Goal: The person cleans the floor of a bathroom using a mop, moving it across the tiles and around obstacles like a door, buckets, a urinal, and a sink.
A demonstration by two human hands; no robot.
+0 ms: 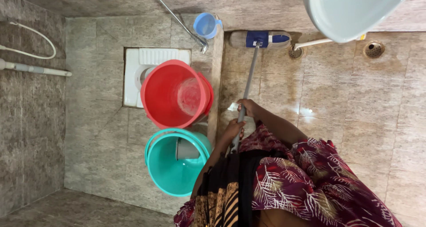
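Both of your hands are closed around the mop (250, 71) handle. The right hand (246, 108) grips the grey pole higher up, nearer the mop head; the left hand (233, 130) grips it just below, close to your body. The pole runs from your hands up the frame to the flat mop head, which lies on the tiled floor (355, 102) against the far wall.

Positions relative to the mop head:
- The blue mug (207, 24) stands just to its left.
- A small floor drain (295, 52) sits just to its right, with a larger drain (373, 49) farther right.
- The basin (350, 7) overhangs to its upper right.
- The red bucket (175, 94) and the teal bucket (176, 161) stand to its lower left, beyond the raised step, the red one resting on the white floor pan (133, 71).

Handling judgement: the pole looks stiff and light, so it should transmit your push directly. The flat head appears soft and will likely drag on wet tile. The floor shows wet glints near your hands, so treat the pole as possibly slippery. Keep your hands spaced apart along the pole for leverage.
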